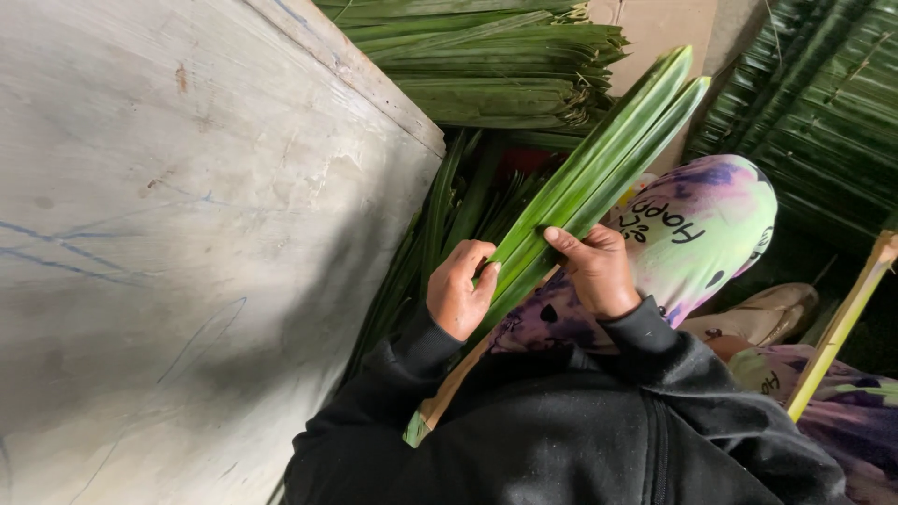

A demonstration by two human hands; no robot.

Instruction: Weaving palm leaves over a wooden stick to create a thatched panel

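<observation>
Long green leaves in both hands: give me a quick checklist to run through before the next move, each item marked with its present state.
1. Left hand gripping the long green leaves: ok, fingers curl over their edge.
2. Right hand on the leaves: ok, fingers pressed on top.
3. Leaves aligned: ok, lying side by side.
4. Leaf bases: cannot tell, hidden under the black sleeves.
5. Wooden stick under the leaves held: cannot tell.
6. Stacked leaf bundles apart from hands: ok.

Big board (187, 206) blocks left, leaf stacks (496, 65) ahead & right, raised knee (702, 224) crowds right, narrow gap by board edge.
</observation>
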